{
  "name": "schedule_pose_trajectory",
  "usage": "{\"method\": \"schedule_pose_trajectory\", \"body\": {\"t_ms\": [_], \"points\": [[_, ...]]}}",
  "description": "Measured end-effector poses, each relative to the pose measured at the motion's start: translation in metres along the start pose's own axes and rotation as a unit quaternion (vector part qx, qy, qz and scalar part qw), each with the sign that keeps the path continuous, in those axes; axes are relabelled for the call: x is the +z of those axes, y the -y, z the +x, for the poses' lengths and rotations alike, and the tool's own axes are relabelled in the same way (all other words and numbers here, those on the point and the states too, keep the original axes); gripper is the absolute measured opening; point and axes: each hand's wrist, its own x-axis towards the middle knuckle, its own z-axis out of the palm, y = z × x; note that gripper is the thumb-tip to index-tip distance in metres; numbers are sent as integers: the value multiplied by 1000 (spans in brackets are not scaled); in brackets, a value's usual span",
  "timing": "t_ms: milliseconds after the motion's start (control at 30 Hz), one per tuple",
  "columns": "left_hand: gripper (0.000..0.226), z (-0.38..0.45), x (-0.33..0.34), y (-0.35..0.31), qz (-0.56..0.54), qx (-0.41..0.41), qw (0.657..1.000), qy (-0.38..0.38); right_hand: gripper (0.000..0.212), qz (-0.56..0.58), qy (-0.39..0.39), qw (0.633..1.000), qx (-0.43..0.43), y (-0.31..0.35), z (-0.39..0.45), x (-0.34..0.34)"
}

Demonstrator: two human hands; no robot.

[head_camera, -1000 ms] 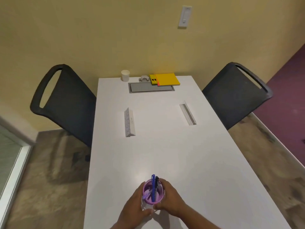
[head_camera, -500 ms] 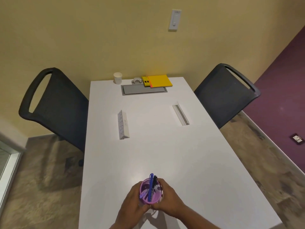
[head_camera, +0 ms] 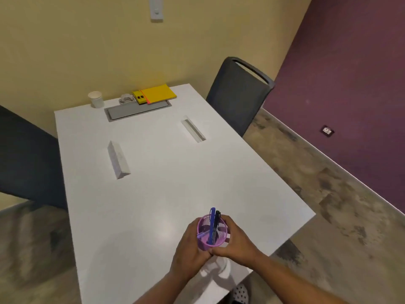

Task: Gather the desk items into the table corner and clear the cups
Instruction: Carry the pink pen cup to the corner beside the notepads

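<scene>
Both my hands wrap a purple mesh pen holder (head_camera: 215,234) with a blue and a black pen standing in it, held just above the near end of the white table (head_camera: 166,183). My left hand (head_camera: 189,246) grips its left side, my right hand (head_camera: 237,243) its right side. A white paper cup (head_camera: 96,99) stands at the far left corner. Beside it lie a small stapler (head_camera: 126,98), a yellow block (head_camera: 139,98) and a yellow notebook (head_camera: 159,93).
A grey cable hatch (head_camera: 135,110) sits flush in the far end of the table. A white raised socket strip (head_camera: 117,160) and an open slot (head_camera: 193,131) lie mid-table. Dark chairs stand at the right (head_camera: 237,95) and left (head_camera: 24,159).
The view has swung right and tilted, so the table now sits to the left. The pen holder has lifted slightly and stays gripped by both hands.
</scene>
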Motion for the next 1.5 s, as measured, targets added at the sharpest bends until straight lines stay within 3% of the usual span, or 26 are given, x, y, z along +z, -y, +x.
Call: {"method": "schedule_pose_trajectory", "body": {"t_ms": [333,600,733,1000,1100,1233,1500], "points": [[65,32,137,-62,45,60,986,149,86,67,-150,986,30,-76,-90,-115],[66,36,316,-155,57,133,967,211,90,106,-243,963,50,-162,-189,-252],[64,34,395,-207,88,224,935,259,91,133,-310,940,54,-205,-241,-308],[81,41,509,-250,111,267,891,351,86,201,-439,872,82,-254,-317,-363],[88,49,545,-256,116,265,879,379,87,211,-467,853,99,-270,-327,-379],[79,70,591,-265,90,252,874,406,90,225,-492,832,123,-293,-324,-412],[76,183,674,-297,50,254,874,411,82,195,-499,833,139,-322,-264,-539]]}}
